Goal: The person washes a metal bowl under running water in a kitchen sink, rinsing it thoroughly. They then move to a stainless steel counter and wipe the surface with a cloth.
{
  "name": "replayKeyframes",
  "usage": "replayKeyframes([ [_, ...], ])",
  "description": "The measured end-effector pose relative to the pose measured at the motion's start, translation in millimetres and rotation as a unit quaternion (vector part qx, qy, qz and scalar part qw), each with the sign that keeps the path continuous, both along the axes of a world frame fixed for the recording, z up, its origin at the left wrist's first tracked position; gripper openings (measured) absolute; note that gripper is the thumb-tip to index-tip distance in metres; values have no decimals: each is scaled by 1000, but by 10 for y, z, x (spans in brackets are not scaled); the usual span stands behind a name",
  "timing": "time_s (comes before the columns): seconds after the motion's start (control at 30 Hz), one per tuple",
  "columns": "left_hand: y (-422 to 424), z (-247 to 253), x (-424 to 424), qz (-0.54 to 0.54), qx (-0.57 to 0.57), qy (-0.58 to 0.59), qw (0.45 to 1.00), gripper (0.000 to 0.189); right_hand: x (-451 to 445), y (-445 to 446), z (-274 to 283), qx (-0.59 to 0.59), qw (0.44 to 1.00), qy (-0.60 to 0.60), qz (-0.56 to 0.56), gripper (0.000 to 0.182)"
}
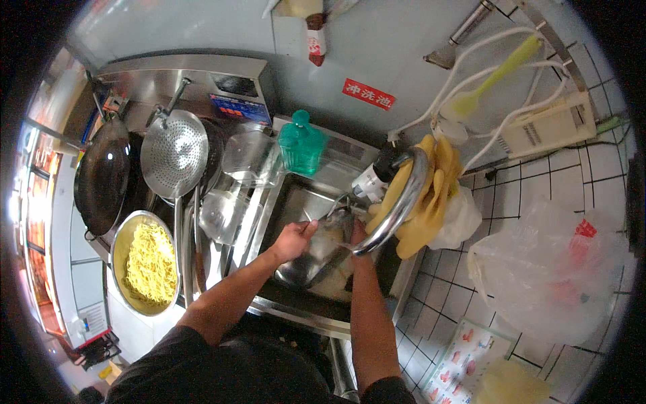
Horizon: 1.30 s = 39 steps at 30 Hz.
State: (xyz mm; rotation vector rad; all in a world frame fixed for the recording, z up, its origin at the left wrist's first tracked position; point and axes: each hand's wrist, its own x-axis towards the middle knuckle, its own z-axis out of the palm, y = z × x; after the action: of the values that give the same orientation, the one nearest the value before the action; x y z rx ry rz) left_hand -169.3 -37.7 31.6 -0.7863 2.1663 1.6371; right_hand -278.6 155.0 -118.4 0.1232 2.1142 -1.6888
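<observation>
My left hand (297,241) is over the sink (303,197), its thumb and fingers pinching the near edge of a shiny metal utensil (337,222) that is blurred. My right hand (359,233) is at the utensil's other side, partly hidden behind the curved chrome faucet (404,222). Its grip cannot be made out. Below my left hand a rounded metal vessel (295,272) lies in the basin; whether it joins the utensil is unclear.
Yellow rubber gloves (436,197) hang beside the faucet. A green plastic bottle (301,146) and clear plastic containers (222,217) stand left of the sink. Further left are a perforated strainer (174,151), a dark wok (103,177) and a bowl (117,267) of yellow noodles (151,262).
</observation>
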Motion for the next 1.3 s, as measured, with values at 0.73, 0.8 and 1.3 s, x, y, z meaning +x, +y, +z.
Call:
replayKeyframes([
  [0.73, 204, -277, 64, 294, 18, 76, 953, 55, 2236, 130, 83, -171, 953, -91, -234, 55],
  [0.8, 48, -286, 199, 282, 91, 49, 954, 54, 2009, 232, -18, -423, 819, -248, -298, 54],
  [1.3, 524, -12, 513, 100, 67, 24, 992, 46, 160, -318, 829, 37, 994, -98, 36, 71],
])
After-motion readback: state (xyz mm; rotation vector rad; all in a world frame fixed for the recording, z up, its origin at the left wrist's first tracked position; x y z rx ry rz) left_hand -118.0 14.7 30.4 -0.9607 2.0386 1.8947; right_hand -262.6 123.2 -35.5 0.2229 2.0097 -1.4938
